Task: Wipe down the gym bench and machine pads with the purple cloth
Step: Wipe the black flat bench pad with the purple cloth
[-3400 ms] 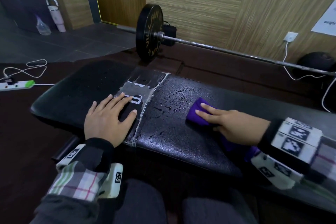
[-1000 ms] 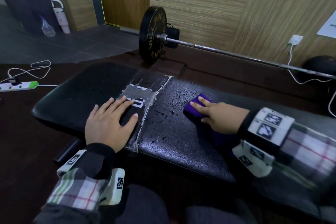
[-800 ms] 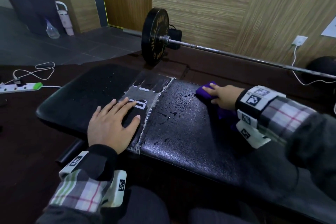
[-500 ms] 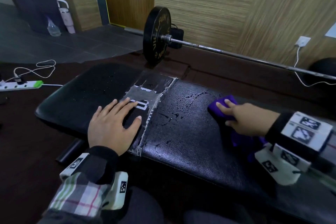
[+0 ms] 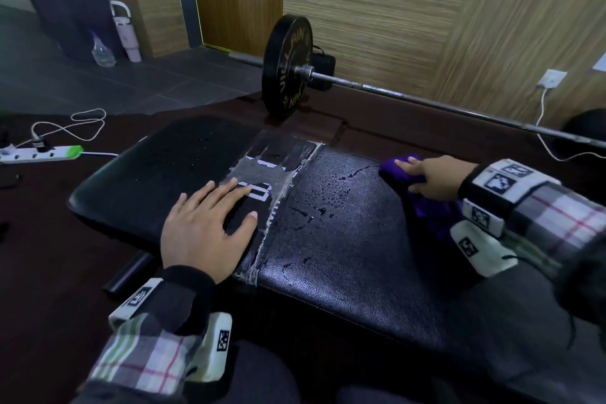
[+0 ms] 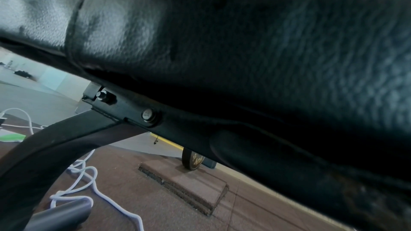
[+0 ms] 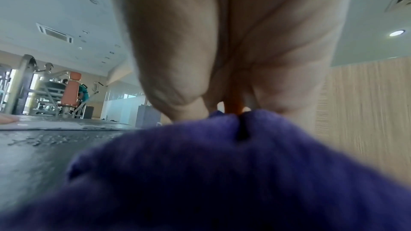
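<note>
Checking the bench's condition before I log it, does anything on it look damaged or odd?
Yes: the bench has a worn, peeling grey patch across its middle seam, and liquid droplets beside it remain unwiped.

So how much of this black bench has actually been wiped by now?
Hard to call any part finished. In hand: the right hand presses the purple cloth on the black padded bench at its far edge. Left: water droplets in the middle, plus the pad around the taped seam under the flat left hand.
</note>
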Action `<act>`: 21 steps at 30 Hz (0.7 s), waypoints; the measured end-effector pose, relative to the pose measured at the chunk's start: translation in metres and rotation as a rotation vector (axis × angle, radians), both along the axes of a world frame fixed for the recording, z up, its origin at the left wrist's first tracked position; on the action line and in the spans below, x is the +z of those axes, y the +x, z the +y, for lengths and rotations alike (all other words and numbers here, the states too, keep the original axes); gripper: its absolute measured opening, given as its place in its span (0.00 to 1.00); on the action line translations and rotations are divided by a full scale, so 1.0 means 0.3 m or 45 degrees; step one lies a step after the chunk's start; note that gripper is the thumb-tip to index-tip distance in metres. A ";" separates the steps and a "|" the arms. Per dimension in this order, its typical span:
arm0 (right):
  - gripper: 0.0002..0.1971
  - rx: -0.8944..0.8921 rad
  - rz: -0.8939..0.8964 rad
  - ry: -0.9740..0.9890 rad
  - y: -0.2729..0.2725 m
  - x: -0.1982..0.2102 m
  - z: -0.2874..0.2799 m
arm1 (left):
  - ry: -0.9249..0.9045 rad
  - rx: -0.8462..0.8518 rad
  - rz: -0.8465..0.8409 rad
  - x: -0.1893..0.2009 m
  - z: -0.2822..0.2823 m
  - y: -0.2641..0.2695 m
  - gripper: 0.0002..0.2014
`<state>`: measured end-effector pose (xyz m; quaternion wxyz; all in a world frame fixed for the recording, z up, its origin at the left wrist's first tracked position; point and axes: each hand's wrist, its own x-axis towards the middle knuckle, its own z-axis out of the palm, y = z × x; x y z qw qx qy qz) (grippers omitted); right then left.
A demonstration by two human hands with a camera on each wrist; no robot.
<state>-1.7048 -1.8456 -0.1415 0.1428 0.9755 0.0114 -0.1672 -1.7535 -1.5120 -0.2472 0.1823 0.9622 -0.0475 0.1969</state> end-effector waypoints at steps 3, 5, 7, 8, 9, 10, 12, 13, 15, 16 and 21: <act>0.33 0.008 0.034 -0.029 -0.091 -0.008 0.002 | -0.018 0.001 -0.018 -0.003 -0.002 0.000 0.27; 0.33 0.061 0.049 -0.037 -0.148 -0.016 0.046 | -0.017 0.003 -0.017 -0.003 -0.002 0.002 0.27; 0.33 0.104 0.060 -0.030 -0.168 -0.024 0.096 | -0.007 0.000 -0.011 -0.002 -0.001 0.003 0.28; 0.32 0.119 0.060 -0.028 -0.161 -0.027 0.119 | -0.002 -0.005 -0.012 -0.002 -0.001 0.003 0.28; 0.32 0.127 0.056 -0.029 -0.145 -0.029 0.138 | 0.002 -0.008 -0.015 -0.002 0.000 0.004 0.28; 0.32 0.131 0.051 -0.033 -0.122 -0.031 0.153 | 0.004 -0.008 -0.017 -0.003 0.001 0.004 0.27; 0.32 0.133 0.047 -0.044 -0.059 -0.031 0.167 | 0.007 -0.004 -0.009 -0.005 0.003 0.004 0.27; 0.32 0.134 0.044 -0.053 -0.025 -0.028 0.166 | 0.007 -0.001 -0.007 -0.006 0.004 0.004 0.27; 0.32 0.118 0.041 -0.062 0.032 -0.017 0.147 | 0.013 0.000 -0.008 -0.007 0.004 0.004 0.27; 0.32 0.096 0.038 -0.062 0.053 -0.010 0.131 | 0.013 -0.001 -0.009 -0.006 0.004 0.005 0.27; 0.32 -0.056 -0.021 -0.107 0.045 -0.005 0.030 | 0.008 -0.005 -0.011 -0.009 0.004 0.006 0.27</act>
